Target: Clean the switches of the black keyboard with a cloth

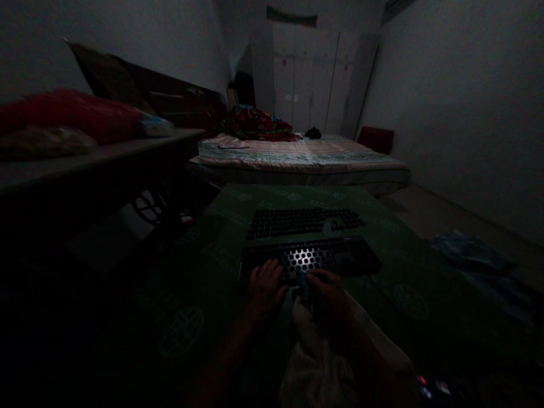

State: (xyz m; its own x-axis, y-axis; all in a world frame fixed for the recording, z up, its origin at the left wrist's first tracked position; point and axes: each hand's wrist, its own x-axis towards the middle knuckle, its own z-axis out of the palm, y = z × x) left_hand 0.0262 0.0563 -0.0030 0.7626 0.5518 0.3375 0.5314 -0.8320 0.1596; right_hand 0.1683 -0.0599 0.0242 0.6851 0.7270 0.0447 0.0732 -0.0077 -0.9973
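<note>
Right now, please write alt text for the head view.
In a dim room, the left hand and right hand rest on a perforated keyboard frame on a green cloth; a keycap panel lies behind it.

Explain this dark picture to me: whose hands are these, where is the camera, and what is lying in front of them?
The camera sits on a person's head, looking forward and down, so these are that person's own bare hands. The left hand rests on a dark perforated panel lying on a green printed cloth. The right hand is at the panel's near edge, fingers bent around something small; it is too dark to name it. A black keyboard lies just beyond. Pale fabric bunches under the wrists. Behind stands a bed.
</note>
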